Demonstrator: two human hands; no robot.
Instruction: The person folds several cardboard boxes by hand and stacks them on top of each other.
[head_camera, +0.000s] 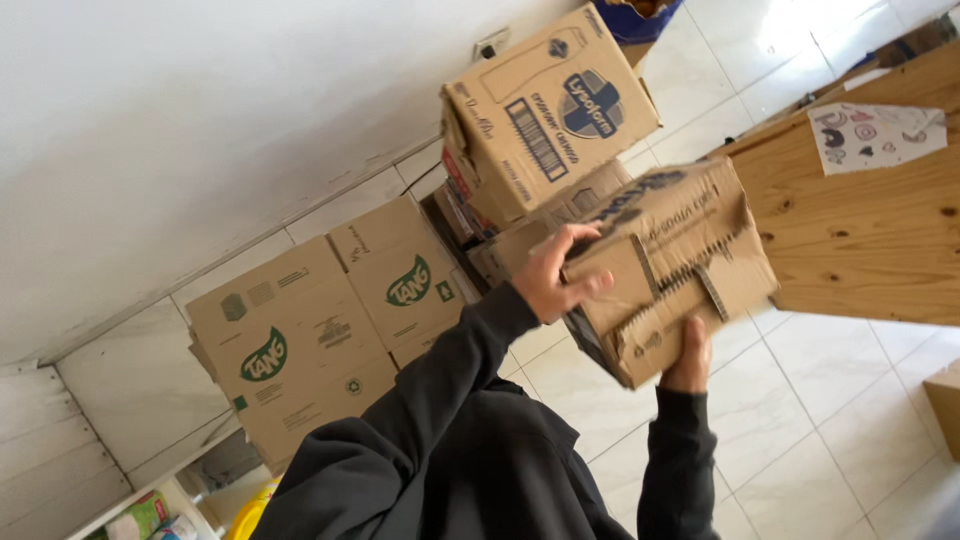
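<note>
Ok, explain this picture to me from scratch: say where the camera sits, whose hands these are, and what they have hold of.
There is no machine here. The one picture comes from a camera worn on a person's head, looking down at their own arms, so the room appears tilted. Both arms are in dark sleeves. The left hand grips the upper edge of a worn brown cardboard box, and the right hand supports it from underneath, so the box is held up in the air with both hands. Behind it, another cardboard box sits on top of a stack of boxes. Two more boxes with green logos stand beside a white wall. The floor is pale tile. On the right is a wooden board with a white sheet of drawings stuck on it.
</note>
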